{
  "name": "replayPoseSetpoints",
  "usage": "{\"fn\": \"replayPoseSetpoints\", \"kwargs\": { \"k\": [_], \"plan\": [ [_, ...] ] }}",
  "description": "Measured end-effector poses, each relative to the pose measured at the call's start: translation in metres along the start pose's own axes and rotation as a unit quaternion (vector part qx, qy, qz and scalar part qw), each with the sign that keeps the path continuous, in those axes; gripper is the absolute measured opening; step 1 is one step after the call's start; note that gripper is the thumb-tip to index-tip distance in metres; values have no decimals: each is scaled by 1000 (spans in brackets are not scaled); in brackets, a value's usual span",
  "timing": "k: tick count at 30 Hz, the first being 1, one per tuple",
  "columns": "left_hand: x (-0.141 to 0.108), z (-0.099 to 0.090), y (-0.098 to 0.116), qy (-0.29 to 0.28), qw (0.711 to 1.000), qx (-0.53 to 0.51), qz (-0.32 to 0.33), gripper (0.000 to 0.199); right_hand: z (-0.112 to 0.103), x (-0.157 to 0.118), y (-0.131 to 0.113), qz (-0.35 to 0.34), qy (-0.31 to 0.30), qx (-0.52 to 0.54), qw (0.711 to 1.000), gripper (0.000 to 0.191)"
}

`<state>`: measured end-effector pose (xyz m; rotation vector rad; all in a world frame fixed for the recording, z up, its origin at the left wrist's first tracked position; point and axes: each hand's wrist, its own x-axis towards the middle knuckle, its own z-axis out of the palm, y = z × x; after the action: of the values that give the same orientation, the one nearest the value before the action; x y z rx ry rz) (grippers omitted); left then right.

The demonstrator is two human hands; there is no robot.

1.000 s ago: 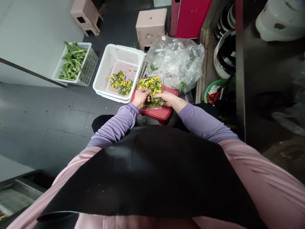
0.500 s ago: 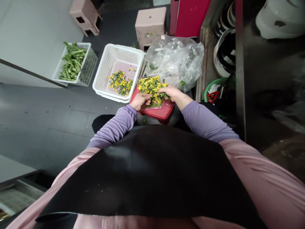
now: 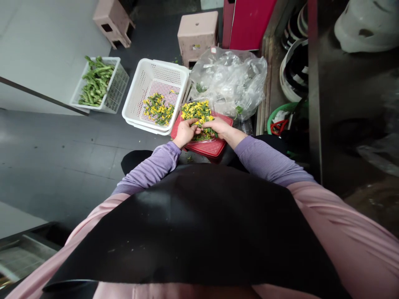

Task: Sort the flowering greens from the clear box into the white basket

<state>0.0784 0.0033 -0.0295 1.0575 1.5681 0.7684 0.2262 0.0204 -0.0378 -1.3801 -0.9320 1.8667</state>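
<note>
Left hand (image 3: 186, 132), right hand (image 3: 218, 126) above the red top (image 3: 215, 146)
I see a white basket (image 3: 166, 74) beside it; right curls around flowering stems (image 3: 213, 132), left half-curled, its hold unclear.

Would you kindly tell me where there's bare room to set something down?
The grey floor bordered by the flower basket and striped left sleeve is widest, specks aside; a narrow strip of red surface shows nearest the apron. Crowded: where left hand and right hand sit close over yellow-flowered greens, beside the plastic bag.
</note>
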Motion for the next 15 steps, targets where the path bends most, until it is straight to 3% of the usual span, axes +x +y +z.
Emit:
{"fn": "replayPoseSetpoints", "kwargs": {
  "k": [5,8,12,15],
  "plan": [
    [2,-1,0,4,991,123,51,34,2,4,8,-71,-37,7,997,21],
    [7,-5,-3,-7,993,108,51,31,1,6,7,-75,-41,15,996,19],
    [9,-8,-4,-11,1000,1,22,36,-7,9,-2,16,-43,57,997,11],
    [6,-9,-3,-8,1000,-22,6,41,-12,13,-6,88,-72,79,990,11]
  ]
}}
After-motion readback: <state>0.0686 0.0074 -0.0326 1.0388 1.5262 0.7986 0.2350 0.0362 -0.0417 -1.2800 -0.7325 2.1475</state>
